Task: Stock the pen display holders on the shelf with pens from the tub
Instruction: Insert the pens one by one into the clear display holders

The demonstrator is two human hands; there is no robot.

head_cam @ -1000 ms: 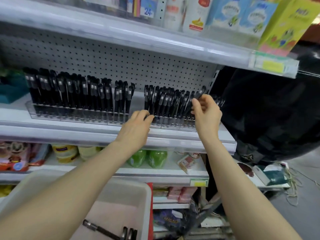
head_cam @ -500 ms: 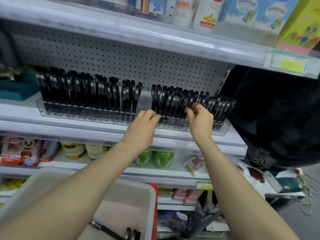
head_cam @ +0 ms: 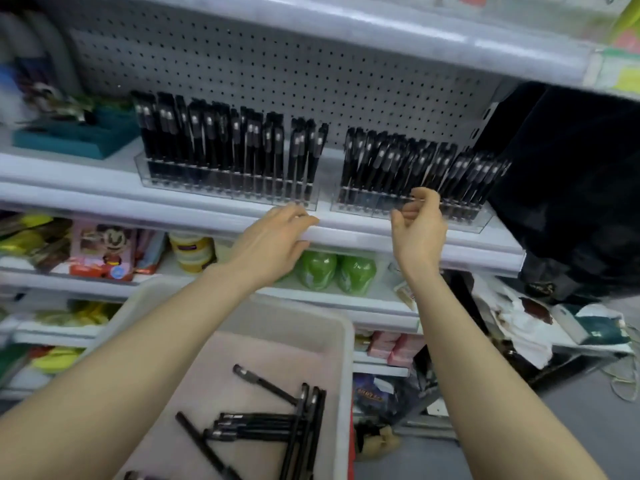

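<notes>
Two clear pen holders stand on the shelf, the left holder (head_cam: 225,188) and the right holder (head_cam: 464,216), both packed with upright black pens (head_cam: 398,161). My left hand (head_cam: 273,240) lies flat, its fingertips resting on the shelf's front edge just below the left holder's right end. My right hand (head_cam: 419,223) hovers in front of the right holder with its fingers loosely curled and nothing in it. Below, the pale tub (head_cam: 343,327) holds several loose black pens (head_cam: 277,424) lying flat.
A teal tray (head_cam: 76,133) sits on the shelf left of the holders. Black fabric (head_cam: 571,188) hangs at the shelf's right end. Green packs (head_cam: 336,271) and jars fill the shelf underneath. Another shelf (head_cam: 381,32) overhangs close above the pens.
My right hand has let go of the pens in the right holder and drawn back and down. My left hand slid back from the holder to the shelf edge. The view tilted down, showing the tub.
</notes>
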